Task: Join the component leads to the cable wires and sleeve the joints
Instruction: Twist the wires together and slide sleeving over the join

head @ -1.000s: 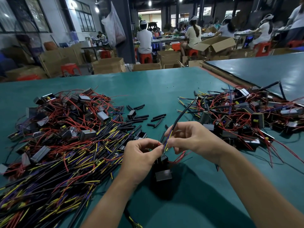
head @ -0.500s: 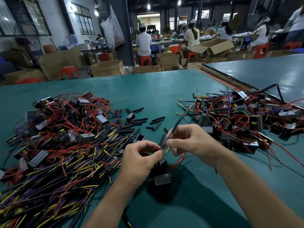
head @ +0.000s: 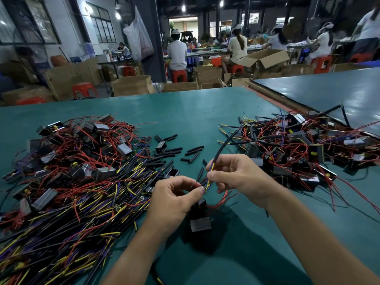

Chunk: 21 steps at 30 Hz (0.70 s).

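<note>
Head view puts this unit at the joining step, I judge: the left hand [head: 174, 201] pinches a red lead [head: 197, 184] of the black component [head: 200, 222], which sits just below the fingers [head: 195, 193], while the right hand [head: 238, 177] pinches the cable [head: 223, 148] by its yellow and purple wires [head: 208, 183], ends meeting between both hands. No sleeve looks fitted yet; loose black sleeves [head: 193, 150] lie beyond the fingers on the tabletop [head: 185, 112], with unworked cables [head: 72, 212] heaped to their left.

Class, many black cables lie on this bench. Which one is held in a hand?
The black cable pinched by the right hand; it arcs upward, while the others lie in piles.
</note>
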Each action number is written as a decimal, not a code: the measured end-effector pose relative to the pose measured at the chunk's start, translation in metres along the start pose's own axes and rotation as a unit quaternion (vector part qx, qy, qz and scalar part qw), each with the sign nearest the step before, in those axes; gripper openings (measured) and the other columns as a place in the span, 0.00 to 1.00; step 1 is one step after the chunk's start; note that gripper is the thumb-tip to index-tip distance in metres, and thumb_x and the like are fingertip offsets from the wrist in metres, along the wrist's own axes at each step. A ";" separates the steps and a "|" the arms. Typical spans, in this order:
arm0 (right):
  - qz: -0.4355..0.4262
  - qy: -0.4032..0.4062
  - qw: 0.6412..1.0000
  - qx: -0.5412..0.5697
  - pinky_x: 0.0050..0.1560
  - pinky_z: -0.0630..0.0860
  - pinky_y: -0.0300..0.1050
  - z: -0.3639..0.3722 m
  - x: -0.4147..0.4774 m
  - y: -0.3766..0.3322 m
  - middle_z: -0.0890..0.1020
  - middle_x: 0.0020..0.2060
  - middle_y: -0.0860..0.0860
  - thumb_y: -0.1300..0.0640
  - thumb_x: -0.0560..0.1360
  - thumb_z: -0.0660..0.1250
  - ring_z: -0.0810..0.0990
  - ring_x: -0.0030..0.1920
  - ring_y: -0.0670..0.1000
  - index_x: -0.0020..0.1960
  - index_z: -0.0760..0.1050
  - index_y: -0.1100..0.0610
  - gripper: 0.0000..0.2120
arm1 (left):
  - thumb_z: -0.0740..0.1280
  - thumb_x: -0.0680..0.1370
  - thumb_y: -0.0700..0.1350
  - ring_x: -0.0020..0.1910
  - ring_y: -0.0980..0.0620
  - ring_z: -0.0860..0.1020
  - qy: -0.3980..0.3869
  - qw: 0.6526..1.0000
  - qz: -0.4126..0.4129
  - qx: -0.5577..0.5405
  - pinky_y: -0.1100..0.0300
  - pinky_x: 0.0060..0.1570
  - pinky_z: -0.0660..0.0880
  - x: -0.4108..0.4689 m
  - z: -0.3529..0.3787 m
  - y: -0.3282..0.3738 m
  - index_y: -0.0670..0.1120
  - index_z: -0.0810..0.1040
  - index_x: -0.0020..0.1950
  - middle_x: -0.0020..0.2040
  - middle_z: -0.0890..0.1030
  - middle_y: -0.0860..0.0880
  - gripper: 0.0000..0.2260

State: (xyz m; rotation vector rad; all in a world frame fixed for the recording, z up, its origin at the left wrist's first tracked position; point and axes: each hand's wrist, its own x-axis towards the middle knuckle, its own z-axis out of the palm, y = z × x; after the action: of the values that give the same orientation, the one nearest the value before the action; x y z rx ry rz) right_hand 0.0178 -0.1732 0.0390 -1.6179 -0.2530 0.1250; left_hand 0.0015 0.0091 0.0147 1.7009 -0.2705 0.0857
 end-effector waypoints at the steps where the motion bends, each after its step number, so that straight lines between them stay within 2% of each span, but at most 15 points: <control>1: 0.001 -0.001 1.000 -0.002 0.32 0.75 0.37 0.000 0.000 0.000 0.80 0.29 0.47 0.68 0.75 0.69 0.72 0.27 0.46 0.47 0.78 0.62 0.03 | 0.74 0.72 0.38 0.23 0.60 0.71 0.000 1.000 0.005 0.006 0.68 0.26 0.67 0.000 0.000 0.000 0.46 0.83 0.34 0.26 0.78 0.54 0.07; 11: -0.004 -0.009 0.999 -0.035 0.32 0.74 0.37 0.002 0.000 0.002 0.81 0.32 0.51 0.68 0.74 0.70 0.73 0.29 0.49 0.46 0.79 0.62 0.03 | 0.73 0.73 0.37 0.22 0.61 0.69 -0.020 0.999 0.020 0.028 0.70 0.25 0.65 0.000 0.000 0.000 0.41 0.83 0.36 0.24 0.76 0.55 0.05; 15: -0.002 -0.028 0.999 -0.041 0.33 0.75 0.37 -0.001 -0.002 -0.002 0.81 0.32 0.51 0.69 0.75 0.69 0.73 0.30 0.48 0.48 0.79 0.63 0.04 | 0.72 0.74 0.38 0.23 0.60 0.69 -0.030 0.998 0.019 0.047 0.68 0.25 0.66 -0.002 -0.001 0.000 0.42 0.82 0.36 0.25 0.75 0.55 0.07; 21: 0.012 -0.040 0.997 -0.063 0.35 0.77 0.40 -0.004 -0.003 -0.005 0.78 0.29 0.50 0.70 0.75 0.67 0.74 0.28 0.48 0.42 0.80 0.60 0.08 | 0.71 0.76 0.38 0.25 0.58 0.70 -0.028 0.998 0.003 0.056 0.66 0.27 0.67 0.000 -0.003 0.001 0.42 0.81 0.36 0.28 0.76 0.53 0.08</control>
State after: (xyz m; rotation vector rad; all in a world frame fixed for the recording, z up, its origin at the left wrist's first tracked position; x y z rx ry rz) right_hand 0.0156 -0.1777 0.0444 -1.7437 -0.3088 0.1959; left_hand 0.0019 0.0116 0.0162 1.8160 -0.3170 0.0592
